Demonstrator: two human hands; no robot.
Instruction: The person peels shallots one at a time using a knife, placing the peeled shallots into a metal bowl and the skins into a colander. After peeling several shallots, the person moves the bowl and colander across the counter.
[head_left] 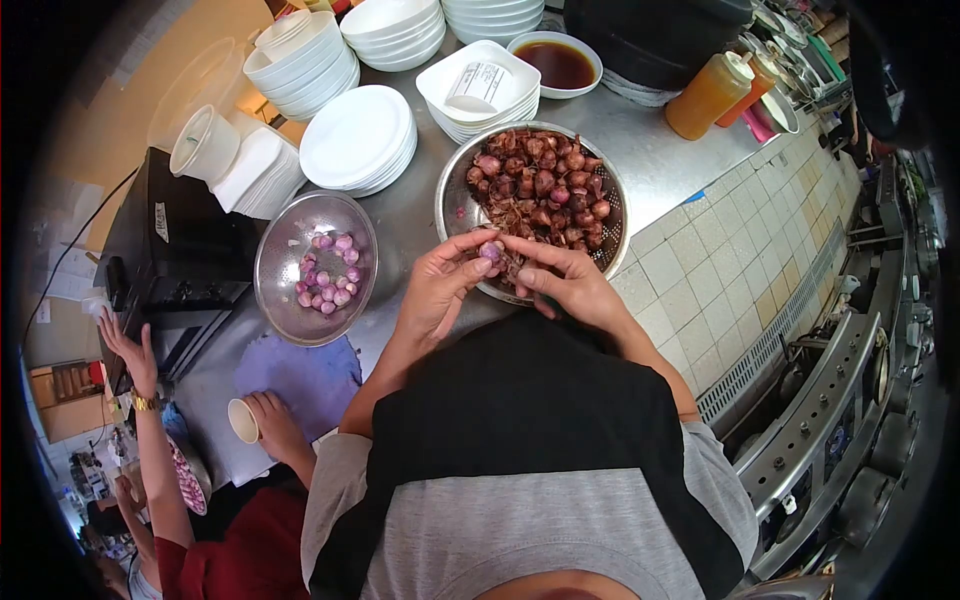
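Purple and partly bare, a small round shallot (491, 252) sits between your fingertips, too small for its long axis to be read. Your bare left hand (437, 288) is nearly closed, thumb and fingers pinching that shallot; your bare right hand (568, 285) curls in from the other side, fingertips at some brown papery skin (512, 266), though you cannot tell whether it grips the shallot too. Under and just beyond your fingers stands a round, perforated steel colander (452, 195), heaped with brown-skinned shallots (545, 185). Off to your left, well apart from the pinched shallot, a wide silvery metal bowl (270, 260) holds loose, bare purple shallots (328, 293); your left hand is the nearer to it, with your right hand on the far side of the shallot. Farther out, beyond both vessels, stand stacked white round plates (355, 135)
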